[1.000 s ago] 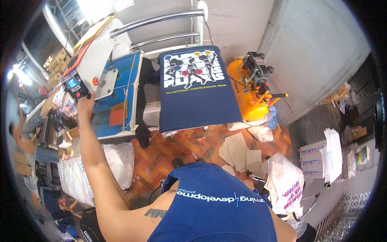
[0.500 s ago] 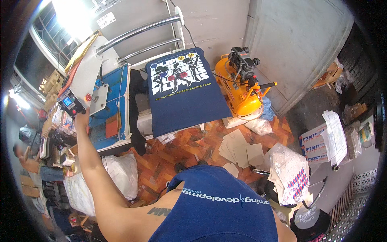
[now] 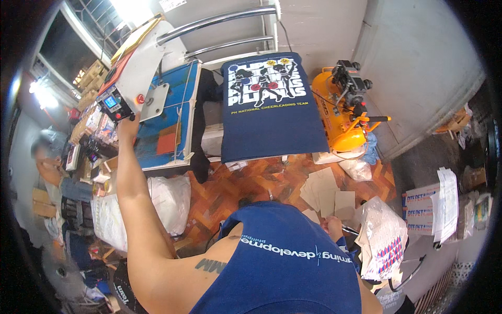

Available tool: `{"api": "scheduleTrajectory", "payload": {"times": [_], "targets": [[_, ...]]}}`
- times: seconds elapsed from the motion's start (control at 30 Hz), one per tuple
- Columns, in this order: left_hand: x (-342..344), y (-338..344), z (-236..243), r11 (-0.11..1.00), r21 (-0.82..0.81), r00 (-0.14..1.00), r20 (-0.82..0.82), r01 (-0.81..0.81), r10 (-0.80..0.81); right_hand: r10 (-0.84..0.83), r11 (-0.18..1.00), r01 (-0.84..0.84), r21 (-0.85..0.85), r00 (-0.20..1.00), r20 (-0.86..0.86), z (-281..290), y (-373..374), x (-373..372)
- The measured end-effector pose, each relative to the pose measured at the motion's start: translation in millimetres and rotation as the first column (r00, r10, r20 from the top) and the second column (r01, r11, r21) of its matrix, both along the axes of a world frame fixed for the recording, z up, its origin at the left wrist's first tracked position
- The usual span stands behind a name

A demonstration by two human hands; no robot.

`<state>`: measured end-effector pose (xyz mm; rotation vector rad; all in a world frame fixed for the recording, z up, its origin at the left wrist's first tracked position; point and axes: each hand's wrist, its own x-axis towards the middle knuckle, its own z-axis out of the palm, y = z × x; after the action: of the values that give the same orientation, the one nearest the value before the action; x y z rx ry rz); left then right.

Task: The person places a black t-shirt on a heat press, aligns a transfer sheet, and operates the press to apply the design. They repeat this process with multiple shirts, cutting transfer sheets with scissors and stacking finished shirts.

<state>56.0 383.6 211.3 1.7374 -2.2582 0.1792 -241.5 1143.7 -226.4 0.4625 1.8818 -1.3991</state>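
Observation:
My left arm reaches out to a heat press. Its hand [image 3: 128, 125] is closed at the lower edge of the control box [image 3: 111, 106], the fingers partly hidden. The box has a lit blue screen and a red knob. Beneath the raised press head lies the blue-covered press bed [image 3: 180, 91]. Right of it, a navy shirt [image 3: 272, 131] with a white, red and yellow print lies flat on a platen. Low at my right side, my right hand [image 3: 331, 226] has curled fingers beside some blue cloth [image 3: 342, 244]; what it holds cannot be made out.
An orange air compressor [image 3: 345, 131] stands right of the shirt. Brown cardboard sheets [image 3: 321, 188] lie on the wooden floor. A plastic-wrapped stack [image 3: 384, 238] stands at the right, white bags [image 3: 170, 201] below the press. Another person [image 3: 49, 167] is at the far left.
The view has shifted, so the press and shirt sit farther right. My right hand has come into sight beside my body. My left hand stays at the control box.

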Motion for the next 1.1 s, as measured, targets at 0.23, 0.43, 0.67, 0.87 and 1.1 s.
{"api": "scheduleTrajectory", "payload": {"times": [0.23, 0.43, 0.67, 0.87, 1.1], "targets": [[-34.6, 52.5, 1.0, 0.99, -0.141, 1.0, -0.003, 0.006, -0.007, 0.222, 0.949, -0.266, -0.168, 0.945, -0.242, 130.8, -117.2, -28.2], [-92.6, 140.1, -25.0, 0.944, -0.273, 0.976, -0.065, 0.185, -0.21, 0.417, 0.687, -0.682, -0.251, 0.653, -0.632, 294.1, -284.1, -50.2], [3.8, 150.1, -58.1, 0.753, -0.445, 0.547, -0.518, 0.484, -0.657, 0.106, 0.76, -0.643, 0.098, -0.027, -0.994, 422.6, -440.2, 4.1], [177.3, 64.7, -110.9, 0.933, -0.209, 0.68, -0.641, 0.292, -0.356, -0.068, 0.964, -0.259, -0.056, -0.038, -0.997, 426.2, -553.5, 35.5], [355.6, 28.7, -231.3, 0.907, 0.347, 0.874, -0.484, 0.241, -0.047, -0.175, 0.961, 0.199, -0.194, -0.11, -0.978, 410.8, -540.1, -29.2]]}}
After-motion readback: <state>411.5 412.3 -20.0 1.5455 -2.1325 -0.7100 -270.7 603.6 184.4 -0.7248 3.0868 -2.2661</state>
